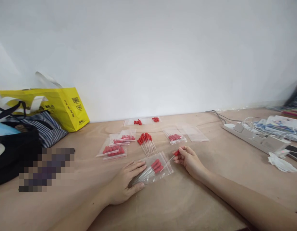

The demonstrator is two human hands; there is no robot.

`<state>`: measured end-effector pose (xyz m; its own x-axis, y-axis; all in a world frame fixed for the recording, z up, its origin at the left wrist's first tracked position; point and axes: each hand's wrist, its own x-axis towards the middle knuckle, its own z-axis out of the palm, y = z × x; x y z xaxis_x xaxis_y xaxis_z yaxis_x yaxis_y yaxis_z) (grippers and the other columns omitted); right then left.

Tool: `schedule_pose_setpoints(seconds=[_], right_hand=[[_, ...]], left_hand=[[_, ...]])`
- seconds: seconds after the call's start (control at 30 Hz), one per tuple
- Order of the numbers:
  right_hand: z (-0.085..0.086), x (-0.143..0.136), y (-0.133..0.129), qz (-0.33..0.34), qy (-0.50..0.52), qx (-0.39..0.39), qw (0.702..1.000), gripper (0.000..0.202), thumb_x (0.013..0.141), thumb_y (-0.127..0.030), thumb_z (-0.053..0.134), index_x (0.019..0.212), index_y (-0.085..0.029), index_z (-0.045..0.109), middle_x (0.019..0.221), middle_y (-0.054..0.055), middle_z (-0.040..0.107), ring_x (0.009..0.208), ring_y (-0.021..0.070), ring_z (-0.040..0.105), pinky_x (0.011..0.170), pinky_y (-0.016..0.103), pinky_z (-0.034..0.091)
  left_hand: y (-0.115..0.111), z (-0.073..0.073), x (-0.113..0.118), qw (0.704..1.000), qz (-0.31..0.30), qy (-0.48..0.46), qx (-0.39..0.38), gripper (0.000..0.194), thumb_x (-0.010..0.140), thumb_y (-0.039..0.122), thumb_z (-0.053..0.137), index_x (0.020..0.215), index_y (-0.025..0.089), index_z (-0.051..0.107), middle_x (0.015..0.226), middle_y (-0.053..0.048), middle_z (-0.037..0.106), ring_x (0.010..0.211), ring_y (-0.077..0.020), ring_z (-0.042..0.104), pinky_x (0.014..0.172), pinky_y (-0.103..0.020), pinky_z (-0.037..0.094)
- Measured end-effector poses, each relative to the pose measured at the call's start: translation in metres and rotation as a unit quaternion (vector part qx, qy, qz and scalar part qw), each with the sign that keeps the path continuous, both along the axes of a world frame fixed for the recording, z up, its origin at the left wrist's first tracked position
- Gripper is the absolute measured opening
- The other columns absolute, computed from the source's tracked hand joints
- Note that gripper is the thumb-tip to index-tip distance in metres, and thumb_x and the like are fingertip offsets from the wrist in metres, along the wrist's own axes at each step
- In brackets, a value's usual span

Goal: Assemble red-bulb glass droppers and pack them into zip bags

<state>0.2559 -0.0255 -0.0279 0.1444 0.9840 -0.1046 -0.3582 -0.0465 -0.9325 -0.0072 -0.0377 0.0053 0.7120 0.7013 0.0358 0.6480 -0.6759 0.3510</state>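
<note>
A clear zip bag lies on the table, with several red-bulbed droppers inside, their bulbs toward its right end. My left hand rests flat on the bag's left end, thumb and fingers apart. Between the thumb and fingers of my right hand is one dropper, gripped by its red bulb. Its clear stem slants down left to the bag's zip end; whether the tip is inside I cannot tell. Just behind the bag, loose droppers lie fanned out, bulbs away from me.
Filled bags overlap at the left. Another filled bag lies at the right, beside flat clear bags. Small red bulbs sit near the wall. A yellow bag stands left; a power strip and crumpled tissue lie right.
</note>
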Motion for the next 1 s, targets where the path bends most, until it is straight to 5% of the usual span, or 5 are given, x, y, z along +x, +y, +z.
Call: schedule_pose_setpoints(seconds=[0.17,0.37,0.6,0.9,1.0], right_hand=[[0.000,0.004,-0.007,0.086,-0.102,0.043,0.990,0.033,0.057,-0.040,0.071,0.070,-0.018,0.050,0.063,-0.003,0.055,0.054,0.0082,0.051,0.051,0.021,0.044],[-0.002,0.004,-0.007,0.208,-0.228,0.037,0.950,0.031,0.057,-0.040,0.070,0.073,-0.015,0.060,0.050,-0.005,0.052,0.036,0.0035,0.037,0.034,0.017,0.030],[0.006,0.006,0.011,0.329,-0.248,0.038,0.911,0.031,0.053,-0.036,0.073,0.071,-0.015,0.060,0.059,-0.003,0.060,0.037,0.0027,0.040,0.033,0.015,0.029],[-0.007,-0.009,0.016,0.242,-0.296,0.103,0.918,0.023,0.060,-0.035,0.069,0.068,-0.014,0.063,0.053,-0.003,0.056,0.046,0.0058,0.046,0.044,0.017,0.036],[-0.005,0.001,0.017,0.304,-0.290,0.144,0.896,0.022,0.061,-0.035,0.068,0.069,-0.015,0.067,0.065,0.000,0.062,0.056,0.0082,0.051,0.051,0.019,0.039]], left_hand=[[0.000,-0.001,0.000,1.000,-0.004,0.006,0.006,0.050,0.083,0.042,0.043,0.130,0.026,0.034,0.137,-0.003,0.033,0.125,-0.0245,0.030,0.103,-0.046,0.024],[0.003,-0.005,-0.002,1.000,-0.003,0.002,0.005,0.050,0.084,0.043,0.041,0.130,0.026,0.033,0.137,-0.003,0.033,0.125,-0.0241,0.029,0.104,-0.046,0.022],[0.004,-0.009,-0.004,1.000,-0.009,0.002,0.011,0.050,0.084,0.043,0.042,0.130,0.026,0.033,0.137,-0.003,0.032,0.126,-0.0234,0.028,0.103,-0.045,0.023],[0.003,-0.006,-0.002,1.000,-0.004,0.002,0.010,0.050,0.084,0.042,0.040,0.130,0.024,0.033,0.137,-0.004,0.034,0.125,-0.0234,0.029,0.103,-0.044,0.025],[0.001,-0.004,-0.001,1.000,0.001,-0.006,0.012,0.050,0.084,0.041,0.042,0.130,0.025,0.033,0.136,-0.003,0.034,0.124,-0.0236,0.030,0.103,-0.044,0.025]])
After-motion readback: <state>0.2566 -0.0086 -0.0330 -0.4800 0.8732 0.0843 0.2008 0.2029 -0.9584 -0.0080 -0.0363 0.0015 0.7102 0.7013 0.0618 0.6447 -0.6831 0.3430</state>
